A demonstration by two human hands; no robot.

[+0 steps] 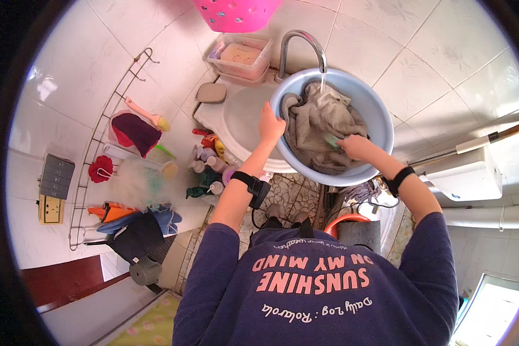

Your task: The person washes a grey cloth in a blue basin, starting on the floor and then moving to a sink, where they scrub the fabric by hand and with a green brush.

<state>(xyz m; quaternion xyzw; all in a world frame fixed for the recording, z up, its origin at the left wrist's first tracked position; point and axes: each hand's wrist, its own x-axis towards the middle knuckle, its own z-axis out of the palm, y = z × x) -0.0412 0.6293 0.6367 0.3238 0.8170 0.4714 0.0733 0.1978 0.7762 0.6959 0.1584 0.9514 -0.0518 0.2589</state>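
A light-blue plastic basin (382,125) rests over the right side of the white washbasin (242,116). Wet grey-brown cloth (315,112), perhaps a towel or garment, lies bunched inside it. Water runs from a curved chrome faucet (300,33) onto the cloth. My left hand (271,124) grips the basin's left rim. Over the cloth, my right hand (354,147) holds a small pale-green object (332,140); it is blurred and partly covered by my fingers, so its kind is unclear.
A bar of soap (212,93) and a clear plastic box (240,58) sit behind the washbasin. Several pump bottles (216,164) stand at its left. A pink basket (238,15) hangs above. On the left wall a wire rack (86,173) holds brushes and cloths. A white cistern (467,173) is at right.
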